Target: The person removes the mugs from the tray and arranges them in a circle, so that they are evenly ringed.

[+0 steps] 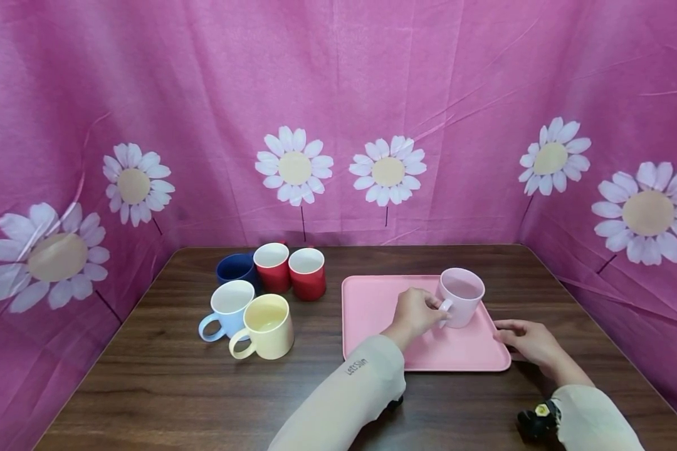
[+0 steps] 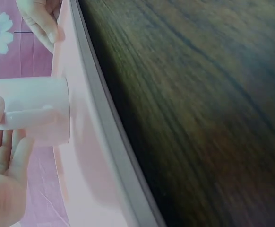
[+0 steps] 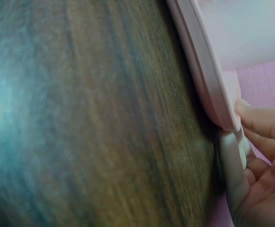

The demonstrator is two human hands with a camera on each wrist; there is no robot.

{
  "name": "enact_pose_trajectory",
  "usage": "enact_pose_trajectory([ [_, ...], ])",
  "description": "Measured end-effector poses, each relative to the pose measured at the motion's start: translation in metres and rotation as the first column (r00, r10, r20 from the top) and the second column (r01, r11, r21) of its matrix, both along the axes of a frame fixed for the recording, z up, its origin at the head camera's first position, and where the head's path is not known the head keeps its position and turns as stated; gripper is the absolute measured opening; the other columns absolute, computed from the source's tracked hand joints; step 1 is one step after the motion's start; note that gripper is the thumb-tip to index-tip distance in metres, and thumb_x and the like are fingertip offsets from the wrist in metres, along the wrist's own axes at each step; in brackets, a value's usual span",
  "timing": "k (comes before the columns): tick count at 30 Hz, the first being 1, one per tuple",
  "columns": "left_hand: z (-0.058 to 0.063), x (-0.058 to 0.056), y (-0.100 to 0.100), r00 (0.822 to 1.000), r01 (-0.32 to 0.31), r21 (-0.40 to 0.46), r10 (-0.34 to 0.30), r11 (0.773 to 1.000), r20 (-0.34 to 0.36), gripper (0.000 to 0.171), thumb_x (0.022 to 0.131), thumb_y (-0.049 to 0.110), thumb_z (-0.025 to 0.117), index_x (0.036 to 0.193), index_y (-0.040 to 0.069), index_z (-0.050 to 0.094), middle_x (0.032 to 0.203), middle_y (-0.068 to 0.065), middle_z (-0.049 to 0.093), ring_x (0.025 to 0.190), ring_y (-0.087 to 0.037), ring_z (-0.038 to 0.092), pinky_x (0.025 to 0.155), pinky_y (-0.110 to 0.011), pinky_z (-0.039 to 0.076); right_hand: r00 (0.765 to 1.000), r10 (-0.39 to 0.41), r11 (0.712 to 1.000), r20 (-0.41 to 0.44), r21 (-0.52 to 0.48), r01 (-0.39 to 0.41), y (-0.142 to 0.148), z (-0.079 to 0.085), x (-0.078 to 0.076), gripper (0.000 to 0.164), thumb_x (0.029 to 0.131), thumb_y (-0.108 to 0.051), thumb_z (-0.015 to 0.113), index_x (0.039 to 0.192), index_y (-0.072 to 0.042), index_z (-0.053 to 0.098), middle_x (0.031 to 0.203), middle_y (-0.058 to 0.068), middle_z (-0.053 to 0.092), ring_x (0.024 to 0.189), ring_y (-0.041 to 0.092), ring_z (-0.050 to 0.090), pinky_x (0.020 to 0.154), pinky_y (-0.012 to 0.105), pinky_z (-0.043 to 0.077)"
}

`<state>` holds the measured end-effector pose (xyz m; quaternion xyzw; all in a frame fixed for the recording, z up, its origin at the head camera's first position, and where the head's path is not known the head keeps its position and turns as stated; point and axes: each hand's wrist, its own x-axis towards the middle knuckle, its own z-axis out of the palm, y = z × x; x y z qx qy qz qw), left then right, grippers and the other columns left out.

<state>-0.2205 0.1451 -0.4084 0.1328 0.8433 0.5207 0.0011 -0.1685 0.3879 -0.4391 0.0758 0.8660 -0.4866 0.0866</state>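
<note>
A pale pink mug (image 1: 467,305) stands upright on the right part of a pink tray (image 1: 369,313). With thumb and fingers my left hand (image 1: 414,314) pinches the mug's handle, which faces left toward me. In the left wrist view the mug (image 2: 33,90) has its base on the tray surface. My right hand (image 1: 533,347) grips the tray's right edge near the front corner. The right wrist view shows the right thumb (image 3: 260,120) on the rim and a finger beneath it.
Left on the wooden table (image 1: 163,388) stand a dark blue mug (image 1: 238,268), two red mugs (image 1: 308,279) with white insides, a light blue mug (image 1: 228,310) and a yellow mug (image 1: 271,332), close together. A pink curtain (image 1: 338,75) with daisies surrounds the table's back and sides.
</note>
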Motion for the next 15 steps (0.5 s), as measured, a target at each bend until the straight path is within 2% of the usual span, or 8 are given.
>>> enact_pose_trajectory([
  [6, -0.002, -0.005, -0.009, 0.997, 0.072, 0.048, -0.073, 0.996, 0.015, 0.012, 0.069, 0.006, 0.084, 0.068, 0.006, 0.073, 0.057, 0.008, 0.061, 0.053, 0.003, 0.05, 0.052, -0.013, 0.043, 1.0, -0.003, 1.0, 0.004, -0.017, 0.003, 0.0, -0.001, 0.0, 0.05, 0.094, -0.017, 0.061, 0.127, 0.017, 0.046, 0.11, 0.028, 0.061, 0.088, 0.024, 0.065, 0.072, 0.04, 0.055],
  [15, -0.002, -0.015, -0.024, 0.979, 0.201, 0.034, -0.202, 0.979, 0.013, 0.009, 0.072, 0.004, 0.082, 0.077, 0.001, 0.075, 0.065, 0.0, 0.068, 0.055, 0.004, 0.052, 0.054, -0.013, 0.045, 1.0, -0.005, 1.0, 0.005, 0.002, 0.005, 0.001, -0.001, 0.0, 0.05, 0.093, -0.019, 0.062, 0.126, 0.016, 0.048, 0.113, 0.029, 0.06, 0.091, 0.025, 0.065, 0.072, 0.04, 0.055],
])
